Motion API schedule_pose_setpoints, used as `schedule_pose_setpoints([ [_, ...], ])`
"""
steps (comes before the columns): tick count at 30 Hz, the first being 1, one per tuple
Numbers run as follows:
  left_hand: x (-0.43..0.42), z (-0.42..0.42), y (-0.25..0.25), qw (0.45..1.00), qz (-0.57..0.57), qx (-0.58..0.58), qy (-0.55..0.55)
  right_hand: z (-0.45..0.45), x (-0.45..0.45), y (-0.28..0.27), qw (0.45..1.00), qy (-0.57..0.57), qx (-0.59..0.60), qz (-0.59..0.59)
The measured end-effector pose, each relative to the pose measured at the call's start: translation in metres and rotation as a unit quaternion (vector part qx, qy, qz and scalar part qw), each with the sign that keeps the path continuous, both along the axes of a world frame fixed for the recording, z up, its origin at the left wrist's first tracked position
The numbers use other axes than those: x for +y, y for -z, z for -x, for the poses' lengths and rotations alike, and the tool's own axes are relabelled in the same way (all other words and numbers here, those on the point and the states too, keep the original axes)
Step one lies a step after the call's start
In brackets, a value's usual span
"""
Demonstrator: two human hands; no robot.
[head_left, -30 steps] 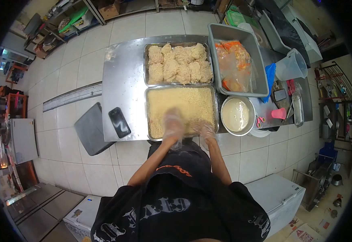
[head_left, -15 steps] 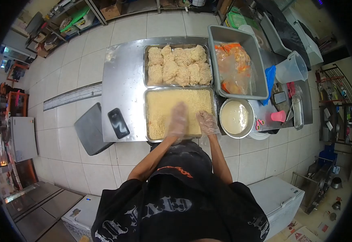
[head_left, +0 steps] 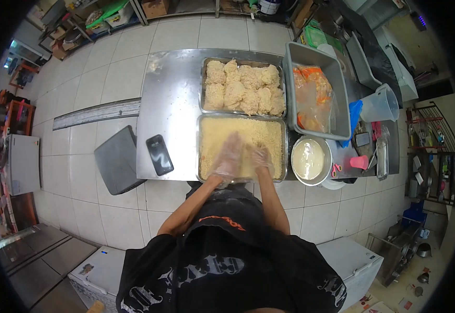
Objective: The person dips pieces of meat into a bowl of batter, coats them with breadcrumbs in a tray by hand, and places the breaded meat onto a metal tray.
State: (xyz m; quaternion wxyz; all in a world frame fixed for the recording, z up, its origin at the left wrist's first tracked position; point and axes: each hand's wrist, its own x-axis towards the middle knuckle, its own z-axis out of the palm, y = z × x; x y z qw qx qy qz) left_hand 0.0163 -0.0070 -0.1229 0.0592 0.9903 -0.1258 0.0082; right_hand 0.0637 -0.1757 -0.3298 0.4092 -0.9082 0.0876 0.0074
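Note:
My left hand (head_left: pixel 227 159), in a clear plastic glove, lies flat with stretched fingers on the pale crumbs (head_left: pixel 214 133) in the lower metal tray (head_left: pixel 199 148). Beside it on the right, my gloved right hand (head_left: pixel 260 157) touches the same crumbs; its fingertips are blurred and partly sunk in them. Directly behind stands a second metal tray (head_left: pixel 203 91) with several crumb-coated pieces (head_left: pixel 235 94) in rows. A round bowl of pale batter (head_left: pixel 309 158) stands to the right of the crumbs.
A phone (head_left: pixel 159 155) lies on the metal table (head_left: pixel 172 99) at left. A grey tub (head_left: pixel 318 55) holds a bag with orange contents (head_left: pixel 313 99). Further right are pink scissors (head_left: pixel 336 169), a pink cup (head_left: pixel 359 162) and a clear pitcher (head_left: pixel 380 107). A dark grey lid (head_left: pixel 116 161) is left of the table.
The whole view has shifted. My right hand has moved left within the crumb tray, closer to my left hand. My left hand stays flat on the crumbs.

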Motion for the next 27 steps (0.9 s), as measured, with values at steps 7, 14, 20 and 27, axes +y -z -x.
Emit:
schedule_pose_setpoints([
  [7, 0.050, 0.029, -0.031, 0.999, 0.020, 0.023, -0.018, 0.006, 0.014, -0.194, 0.990, -0.117, -0.060, 0.048],
  [14, 0.079, 0.043, -0.010, 0.996, 0.073, 0.054, -0.022, -0.026, 0.027, -0.276, 0.990, -0.116, 0.071, 0.042],
  [20, 0.094, 0.055, -0.016, 0.937, 0.338, 0.069, -0.044, -0.093, 0.081, -0.264, 0.984, -0.101, -0.145, -0.020],
  [27, 0.099, 0.049, -0.059, 0.987, 0.145, -0.016, -0.061, -0.097, 0.116, -0.087, 0.909, -0.162, -0.291, 0.251],
])
